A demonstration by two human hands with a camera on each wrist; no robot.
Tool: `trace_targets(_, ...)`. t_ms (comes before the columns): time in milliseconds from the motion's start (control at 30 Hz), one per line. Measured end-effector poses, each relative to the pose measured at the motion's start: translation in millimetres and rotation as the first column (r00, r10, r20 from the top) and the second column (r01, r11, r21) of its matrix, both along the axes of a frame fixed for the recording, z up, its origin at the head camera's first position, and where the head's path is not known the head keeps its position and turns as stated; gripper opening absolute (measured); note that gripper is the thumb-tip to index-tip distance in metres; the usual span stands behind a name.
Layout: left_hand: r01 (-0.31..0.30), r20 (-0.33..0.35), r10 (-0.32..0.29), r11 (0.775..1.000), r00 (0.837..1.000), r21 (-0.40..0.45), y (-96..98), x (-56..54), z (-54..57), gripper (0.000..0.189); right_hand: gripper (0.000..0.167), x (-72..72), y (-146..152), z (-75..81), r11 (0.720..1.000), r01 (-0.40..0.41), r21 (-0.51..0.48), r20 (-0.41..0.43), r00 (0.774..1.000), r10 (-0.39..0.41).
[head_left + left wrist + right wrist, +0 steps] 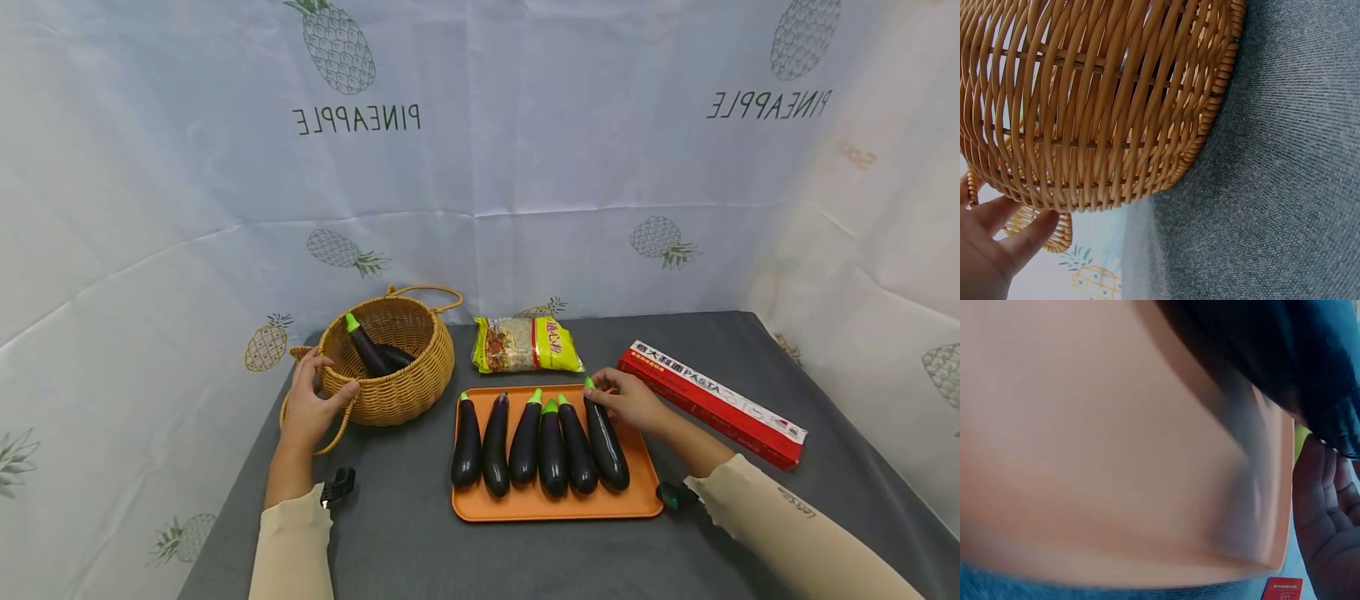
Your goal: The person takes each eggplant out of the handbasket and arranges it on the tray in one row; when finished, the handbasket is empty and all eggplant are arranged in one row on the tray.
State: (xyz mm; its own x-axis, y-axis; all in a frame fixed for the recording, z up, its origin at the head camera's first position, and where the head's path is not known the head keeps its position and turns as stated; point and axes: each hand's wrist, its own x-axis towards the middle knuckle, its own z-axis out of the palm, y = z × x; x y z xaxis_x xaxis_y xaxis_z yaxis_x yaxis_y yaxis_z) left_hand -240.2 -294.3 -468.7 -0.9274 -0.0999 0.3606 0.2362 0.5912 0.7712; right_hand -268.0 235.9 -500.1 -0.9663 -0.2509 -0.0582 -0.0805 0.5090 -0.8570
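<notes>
My left hand [311, 404] grips the left rim of a round wicker basket [405, 396], thumb and fingers spread along its side. Inside the basket lie two eggplants, one of them [367, 348] leaning with its green stem end up. An orange tray [637, 492] bears several dark eggplants in a row, stems toward the back. With my right hand [626, 400] I pinch the rightmost eggplant [606, 446] close to its green stem. The right wrist view has that eggplant [1285, 350] large over the tray, fingertips at its stem end.
Behind the tray lies a yellow bag of pasta [525, 346]. A long red pasta box [712, 404] sits at an angle to the right, beyond my right forearm. The basket's looped handles [341, 429] stick out at its sides. Pineapple-print cloth [525, 167] encloses the grey table [405, 533].
</notes>
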Motion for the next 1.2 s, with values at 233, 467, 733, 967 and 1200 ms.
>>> trace_targets(233, -0.001, -0.001, 0.001, 1.0, 1.0, -0.003, 0.5, 0.2, 0.6, 0.058, 0.031, 0.5, 0, -4.0, 0.994, -0.054, 0.091, 0.028, 0.998, 0.052)
trace_targets(467, -0.004, 0.001, 0.004, 1.0, 1.0, -0.008, 0.2, -1.2, 0.1, 0.06, 0.03, 3.0, 0, -7.8, 0.991, -0.074, 0.107, 0.117, 0.991, 0.061)
trace_targets(733, -0.01, -0.002, 0.01, 1.0, 1.0, -0.001, 0.6, -0.8, 0.2, 0.062, 0.032, 0.9, 2, 0.6, 0.993, -0.023, 0.118, 0.066, 0.998, 0.016)
trace_targets(967, -0.015, -0.004, 0.015, 1.0, 1.0, -0.014, -2.0, 0.2, 0.2, 0.061, 0.031, -7.0, -16, 31.0, 0.997, -0.08, 0.005, 0.065, 0.995, 0.08)
trace_targets(1200, 0.002, -0.004, -0.002, 1.0, 1.0, -0.011, 0.8, 1.7, 2.0, 0.058, 0.033, -26.8, -62, 66.2, 0.984, -0.177, 0.037, -0.011, 0.984, 0.177)
